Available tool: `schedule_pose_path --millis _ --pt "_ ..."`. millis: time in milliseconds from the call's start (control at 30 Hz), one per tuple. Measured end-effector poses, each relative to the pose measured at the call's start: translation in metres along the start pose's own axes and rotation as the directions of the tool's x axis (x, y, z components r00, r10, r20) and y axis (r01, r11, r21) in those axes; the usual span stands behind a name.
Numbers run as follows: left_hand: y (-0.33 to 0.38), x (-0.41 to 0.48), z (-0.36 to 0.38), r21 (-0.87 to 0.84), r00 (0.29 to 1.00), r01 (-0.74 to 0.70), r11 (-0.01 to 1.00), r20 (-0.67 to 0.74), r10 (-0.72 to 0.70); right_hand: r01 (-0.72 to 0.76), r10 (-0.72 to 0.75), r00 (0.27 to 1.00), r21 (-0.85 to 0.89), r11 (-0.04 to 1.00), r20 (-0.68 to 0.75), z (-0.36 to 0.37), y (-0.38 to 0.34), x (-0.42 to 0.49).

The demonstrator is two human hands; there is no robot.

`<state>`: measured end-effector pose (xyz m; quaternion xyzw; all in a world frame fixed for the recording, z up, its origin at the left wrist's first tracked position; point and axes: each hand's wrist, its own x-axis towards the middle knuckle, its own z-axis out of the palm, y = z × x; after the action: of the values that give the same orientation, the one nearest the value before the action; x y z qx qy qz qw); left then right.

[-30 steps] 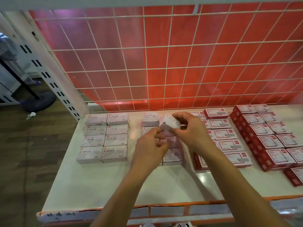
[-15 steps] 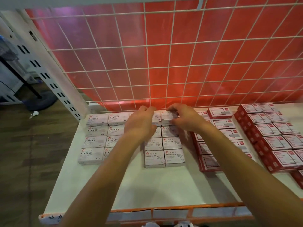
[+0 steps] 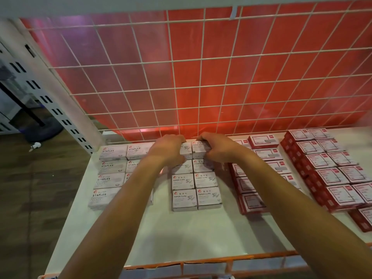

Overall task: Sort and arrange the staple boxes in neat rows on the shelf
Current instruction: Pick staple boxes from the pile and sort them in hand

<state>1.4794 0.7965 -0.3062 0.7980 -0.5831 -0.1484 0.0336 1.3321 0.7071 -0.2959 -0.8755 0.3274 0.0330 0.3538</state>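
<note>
White cardboard held up a second ago is now set down: the left hand (image 3: 169, 151) and right hand (image 3: 218, 149) curl over and grip the back pair (image 3: 198, 150) of paper-clip boxes (image 3: 196, 186) at the middle of the shelf (image 3: 181, 234), so that block looks full and needs only squaring. I count eight paper-clip boxes, two by four, and eight staples boxes (image 3: 111, 172) at left, some behind the arm; the red boxes (image 3: 330, 172) are partly cut off and cannot be counted.

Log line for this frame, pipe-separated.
left hand: grips back-left paper clip box | right hand: grips back-right paper clip box | where: shelf rear | phase: squaring row
</note>
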Motion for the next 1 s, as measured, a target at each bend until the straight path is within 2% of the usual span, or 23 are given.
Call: schedule_pose_path --millis 300,367,433,500,567,633,667,767,933,1000 --pt "0.001 0.001 -0.003 -0.014 0.999 0.004 1.000 0.052 -0.004 0.004 -0.004 1.000 -0.025 1.000 0.020 0.001 -0.001 0.000" --pt "0.002 -0.004 -0.002 -0.083 0.996 0.053 0.995 0.070 -0.047 0.000 -0.001 1.000 0.036 0.999 0.015 0.003 0.000 -0.002" --pt "0.005 -0.014 0.001 -0.259 0.990 0.132 0.957 0.085 -0.114 0.008 -0.005 1.000 0.140 0.990 -0.020 0.007 0.001 -0.007" --pt "0.010 -0.028 0.007 -0.481 0.975 0.222 0.848 0.099 -0.199 -0.009 0.036 0.996 0.299 0.954 -0.083 0.013 0.002 -0.015" --pt "0.015 -0.037 0.019 -0.730 0.943 0.312 0.608 0.159 -0.292 -0.040 0.124 0.981 0.478 0.877 -0.146 0.021 0.003 -0.021" --pt "0.018 -0.040 0.028 -0.855 0.905 0.349 0.383 0.200 -0.377 -0.067 0.201 0.965 0.579 0.812 -0.170 0.028 0.004 -0.023" --pt "0.019 -0.041 0.030 -0.874 0.891 0.352 0.335 0.204 -0.405 -0.082 0.224 0.961 0.603 0.793 -0.164 0.032 0.003 -0.023" --pt "0.017 -0.039 0.034 -0.880 0.886 0.361 0.310 0.219 -0.408 -0.118 0.254 0.960 0.649 0.752 -0.120 0.041 0.000 -0.020" --pt "0.012 -0.038 0.034 -0.907 0.919 0.298 0.297 0.189 -0.345 -0.125 0.264 0.960 0.687 0.716 -0.099 0.046 -0.002 -0.022" --pt "0.011 -0.041 0.035 -0.935 0.919 0.278 0.220 0.192 -0.344 -0.126 0.278 0.956 0.723 0.679 -0.095 0.047 -0.003 -0.025"
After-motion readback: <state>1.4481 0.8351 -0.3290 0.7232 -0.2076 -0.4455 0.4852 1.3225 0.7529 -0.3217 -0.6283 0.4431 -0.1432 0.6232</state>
